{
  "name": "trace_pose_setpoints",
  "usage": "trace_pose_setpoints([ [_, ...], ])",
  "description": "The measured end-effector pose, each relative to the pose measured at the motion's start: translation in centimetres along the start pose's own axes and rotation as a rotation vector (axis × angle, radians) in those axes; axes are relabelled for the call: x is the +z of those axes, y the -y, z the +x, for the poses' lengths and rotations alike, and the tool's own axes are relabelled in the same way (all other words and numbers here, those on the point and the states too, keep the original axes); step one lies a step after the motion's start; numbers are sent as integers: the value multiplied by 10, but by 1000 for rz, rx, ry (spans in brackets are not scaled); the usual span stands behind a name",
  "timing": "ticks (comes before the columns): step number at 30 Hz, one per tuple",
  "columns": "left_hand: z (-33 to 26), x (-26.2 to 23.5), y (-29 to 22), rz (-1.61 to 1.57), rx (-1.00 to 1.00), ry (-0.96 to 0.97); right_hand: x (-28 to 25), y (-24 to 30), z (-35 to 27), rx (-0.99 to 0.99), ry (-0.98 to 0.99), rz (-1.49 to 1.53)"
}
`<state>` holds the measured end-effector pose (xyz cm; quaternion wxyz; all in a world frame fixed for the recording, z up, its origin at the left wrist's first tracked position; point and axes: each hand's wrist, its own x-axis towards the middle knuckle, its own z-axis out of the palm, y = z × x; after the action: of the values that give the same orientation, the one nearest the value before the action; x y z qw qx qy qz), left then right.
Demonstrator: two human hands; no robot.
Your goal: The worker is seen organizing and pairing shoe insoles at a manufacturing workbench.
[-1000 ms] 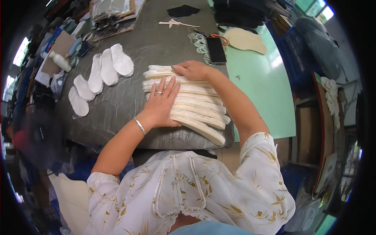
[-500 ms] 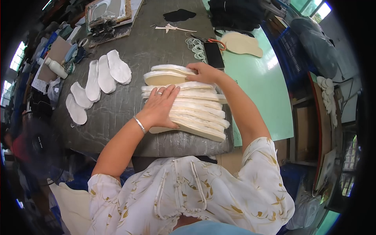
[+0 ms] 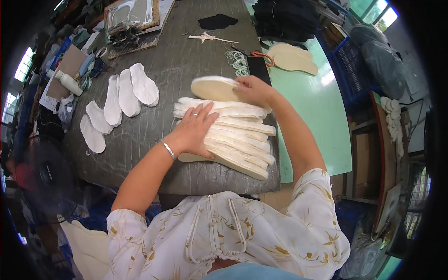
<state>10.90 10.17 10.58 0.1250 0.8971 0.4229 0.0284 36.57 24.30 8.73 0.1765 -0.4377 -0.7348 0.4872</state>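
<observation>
Fleecy cream insoles [image 3: 240, 135] stand on edge in a packed row, overlapping and slightly fanned, on the dark table in front of me. My left hand [image 3: 193, 130] is clasped over the left part of this row, thumb at the near side and fingers toward the far side. Beyond the row, my right hand [image 3: 254, 91] pinches the right end of an insole [image 3: 212, 88], its cream face turned toward me and white pile showing along the top edge. Whether a second insole is in that grip is hidden. White fleecy insoles [image 3: 123, 95] lie in two groups at the left.
A phone [image 3: 258, 68], orange-handled scissors [image 3: 266, 59] and a coil of pale cord [image 3: 236, 62] lie past my right hand. More cream insoles [image 3: 294, 58] rest on the green surface [image 3: 312, 112] at right. A fan [image 3: 44, 172] stands at lower left.
The far insole has been drawn away from the row and tilted, showing its cream face. My right hand moved slightly right with it; my left hand stays on the row.
</observation>
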Motion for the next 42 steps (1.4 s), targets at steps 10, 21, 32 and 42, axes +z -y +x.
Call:
trace_pose_setpoints([
  [10, 4, -3, -5, -45, 32, -3, -12, 8, 58, 49, 382, -349],
  [21, 11, -14, -3, -21, 15, 59, 13, 14, 25, -72, 287, -354],
  [32, 29, -19, -3, 42, 24, 67, 5, 3, -12, 90, 328, -244],
  [42, 37, -23, -9, 72, 28, 104, 4, 0, -90, -252, -115, -384],
])
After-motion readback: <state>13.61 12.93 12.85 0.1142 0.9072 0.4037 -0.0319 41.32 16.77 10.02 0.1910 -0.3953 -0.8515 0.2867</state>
